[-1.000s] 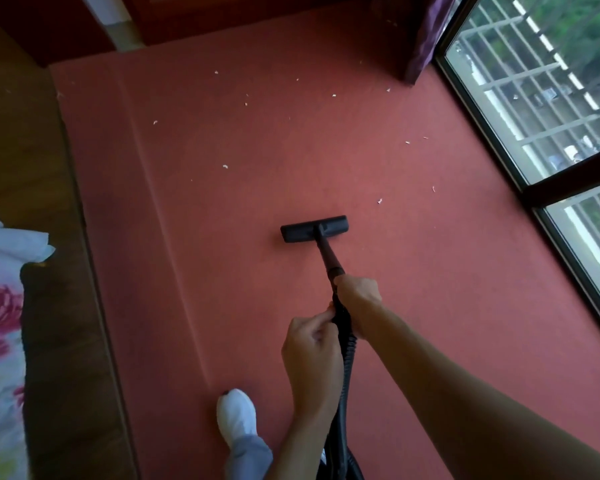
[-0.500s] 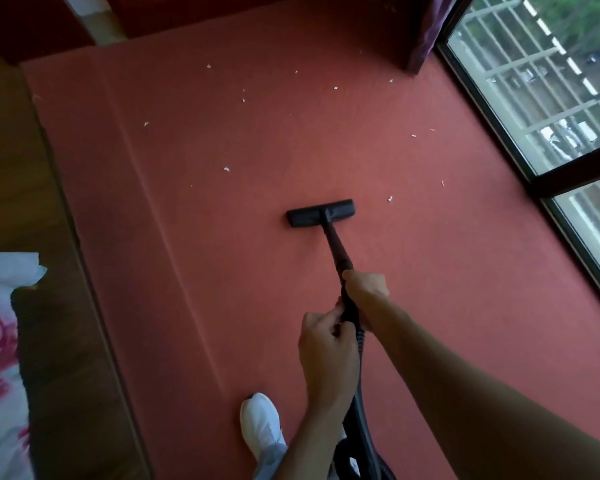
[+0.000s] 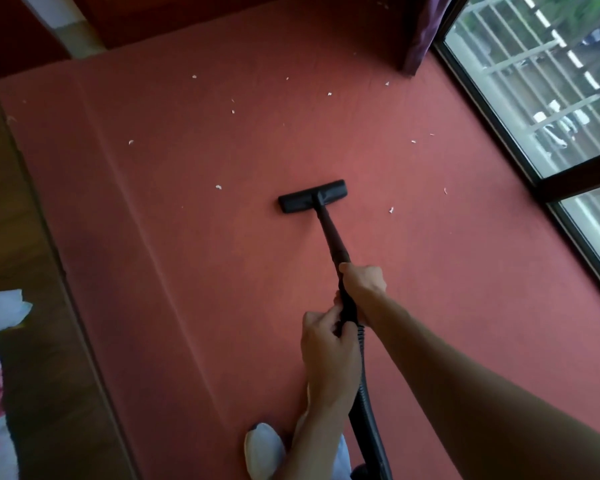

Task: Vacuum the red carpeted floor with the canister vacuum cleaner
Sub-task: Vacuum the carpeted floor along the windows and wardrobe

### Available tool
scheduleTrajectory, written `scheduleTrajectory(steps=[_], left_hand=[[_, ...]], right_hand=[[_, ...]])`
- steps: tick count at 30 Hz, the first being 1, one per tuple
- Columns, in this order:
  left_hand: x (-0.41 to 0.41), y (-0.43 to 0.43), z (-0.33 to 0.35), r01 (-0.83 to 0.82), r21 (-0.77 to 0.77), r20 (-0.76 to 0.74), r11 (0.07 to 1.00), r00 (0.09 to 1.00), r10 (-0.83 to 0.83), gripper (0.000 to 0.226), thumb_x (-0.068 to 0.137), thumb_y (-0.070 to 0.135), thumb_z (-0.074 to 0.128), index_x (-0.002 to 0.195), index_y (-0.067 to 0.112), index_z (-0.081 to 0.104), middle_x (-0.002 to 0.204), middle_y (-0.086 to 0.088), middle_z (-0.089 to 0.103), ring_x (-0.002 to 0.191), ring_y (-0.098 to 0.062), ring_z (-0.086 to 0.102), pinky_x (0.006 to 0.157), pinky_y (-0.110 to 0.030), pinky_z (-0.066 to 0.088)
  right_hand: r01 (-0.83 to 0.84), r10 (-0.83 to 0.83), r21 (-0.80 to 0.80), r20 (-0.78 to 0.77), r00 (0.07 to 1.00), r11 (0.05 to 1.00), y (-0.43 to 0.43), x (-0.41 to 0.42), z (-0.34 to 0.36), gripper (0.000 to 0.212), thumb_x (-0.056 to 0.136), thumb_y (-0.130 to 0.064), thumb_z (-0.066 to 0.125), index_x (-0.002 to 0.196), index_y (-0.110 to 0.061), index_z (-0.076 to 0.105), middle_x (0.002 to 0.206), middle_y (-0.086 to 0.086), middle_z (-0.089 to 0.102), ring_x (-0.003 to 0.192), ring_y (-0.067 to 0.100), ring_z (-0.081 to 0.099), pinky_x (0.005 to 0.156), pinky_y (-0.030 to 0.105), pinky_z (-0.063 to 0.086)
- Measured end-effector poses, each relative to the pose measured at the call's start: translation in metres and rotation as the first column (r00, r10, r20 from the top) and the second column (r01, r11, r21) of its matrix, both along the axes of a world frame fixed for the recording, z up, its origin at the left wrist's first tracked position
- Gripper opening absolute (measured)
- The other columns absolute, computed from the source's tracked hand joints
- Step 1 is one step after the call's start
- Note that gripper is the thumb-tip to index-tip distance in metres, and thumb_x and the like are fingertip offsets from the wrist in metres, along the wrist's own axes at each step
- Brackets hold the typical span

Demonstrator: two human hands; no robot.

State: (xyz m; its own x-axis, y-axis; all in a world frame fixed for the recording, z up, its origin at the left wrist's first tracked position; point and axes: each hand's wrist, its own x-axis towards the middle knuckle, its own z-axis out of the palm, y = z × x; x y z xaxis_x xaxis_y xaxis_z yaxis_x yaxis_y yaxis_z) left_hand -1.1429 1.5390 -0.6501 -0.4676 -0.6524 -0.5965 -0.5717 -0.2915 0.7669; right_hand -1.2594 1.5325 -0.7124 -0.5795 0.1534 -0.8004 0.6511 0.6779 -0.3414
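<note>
Right hand (image 3: pixel 362 284) ahead of left hand (image 3: pixel 326 344), both curled round the vacuum wand (image 3: pixel 331 237), which runs straight away to the floor head (image 3: pixel 312 196) on the red carpet (image 3: pixel 187 271), scraps (image 3: pixel 218 187) lying beyond it.

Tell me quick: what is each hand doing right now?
Left hand: grips the wand at its rear end, where the hose joins.
Right hand: grips the wand just ahead of the left hand.
</note>
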Motion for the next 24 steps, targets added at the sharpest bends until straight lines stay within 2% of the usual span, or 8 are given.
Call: scheduleTrajectory(steps=[5,11,14,16,18,20,24], left_hand=[[-0.033,-0.004,0.004,0.015,-0.002,0.033,1.0,0.999,-0.015,0.033,0.092,0.011,0.053,0.113,0.029,0.072,0.094,0.0,0.052,0.084,-0.008,0.059,0.087,-0.027,0.051],[-0.043,0.03,0.017,0.181,-0.001,0.121,0.983,0.976,-0.179,0.029,0.087,0.009,0.056,0.097,0.026,0.077,0.084,0.002,0.057,0.082,-0.014,0.06,0.08,-0.028,0.049],[-0.037,0.063,0.017,0.206,-0.043,0.125,0.978,0.972,-0.199,0.033,0.079,0.017,0.06,0.075,0.047,0.073,0.078,0.006,0.059,0.077,-0.009,0.062,0.08,-0.025,0.049],[-0.036,0.079,0.017,0.158,-0.093,0.119,0.983,0.982,-0.146,0.028,0.068,0.025,0.052,0.061,0.049,0.066,0.083,0.014,0.059,0.07,0.001,0.058,0.068,-0.014,0.043],[-0.034,0.093,0.016,0.14,-0.14,0.119,0.98,0.985,-0.124,0.027,0.062,0.036,0.044,0.073,0.043,0.067,0.081,0.022,0.057,0.067,0.001,0.054,0.059,-0.016,0.041],[-0.035,0.102,0.013,0.142,-0.177,0.111,0.974,0.986,-0.124,0.036,0.059,0.04,0.037,0.078,0.045,0.068,0.08,0.029,0.056,0.069,-0.002,0.055,0.059,-0.021,0.043],[-0.042,0.108,0.011,0.21,-0.19,0.113,0.959,0.975,-0.191,0.037,0.063,0.04,0.039,0.083,0.053,0.067,0.081,0.028,0.056,0.074,-0.002,0.055,0.065,-0.007,0.04]], right_hand=[[0.032,-0.033,-0.045,-0.019,0.999,0.998,-0.001,-0.032,-0.002,0.024,0.085,-0.025,0.058,0.096,-0.004,0.063,0.079,0.015,0.071,0.069,0.032,0.072,0.071,0.05,0.062],[0.169,-0.168,-0.026,0.01,0.986,0.985,0.065,-0.034,0.01,0.02,0.085,-0.023,0.058,0.08,-0.005,0.065,0.064,0.013,0.068,0.054,0.029,0.066,0.063,0.042,0.06],[0.236,-0.235,-0.046,0.034,0.971,0.971,0.104,-0.021,0.014,0.02,0.087,-0.022,0.06,0.079,-0.004,0.067,0.056,0.013,0.063,0.047,0.027,0.06,0.054,0.037,0.055],[0.31,-0.306,-0.07,0.067,0.95,0.948,0.126,-0.012,0.015,0.023,0.087,-0.023,0.061,0.081,-0.002,0.067,0.053,0.013,0.06,0.046,0.027,0.058,0.053,0.036,0.051],[0.378,-0.371,-0.077,0.1,0.923,0.922,0.143,-0.003,0.016,0.026,0.087,-0.024,0.061,0.081,0.0,0.066,0.052,0.014,0.059,0.047,0.027,0.056,0.055,0.036,0.048],[0.45,-0.44,-0.088,0.117,0.89,0.888,0.154,0.002,0.019,0.027,0.088,-0.023,0.06,0.078,0.002,0.064,0.051,0.014,0.056,0.047,0.026,0.053,0.055,0.036,0.045],[0.561,-0.549,-0.102,0.122,0.827,0.822,0.162,-0.006,0.018,0.026,0.089,-0.02,0.06,0.077,0.004,0.06,0.053,0.016,0.055,0.047,0.026,0.052,0.055,0.035,0.044]])
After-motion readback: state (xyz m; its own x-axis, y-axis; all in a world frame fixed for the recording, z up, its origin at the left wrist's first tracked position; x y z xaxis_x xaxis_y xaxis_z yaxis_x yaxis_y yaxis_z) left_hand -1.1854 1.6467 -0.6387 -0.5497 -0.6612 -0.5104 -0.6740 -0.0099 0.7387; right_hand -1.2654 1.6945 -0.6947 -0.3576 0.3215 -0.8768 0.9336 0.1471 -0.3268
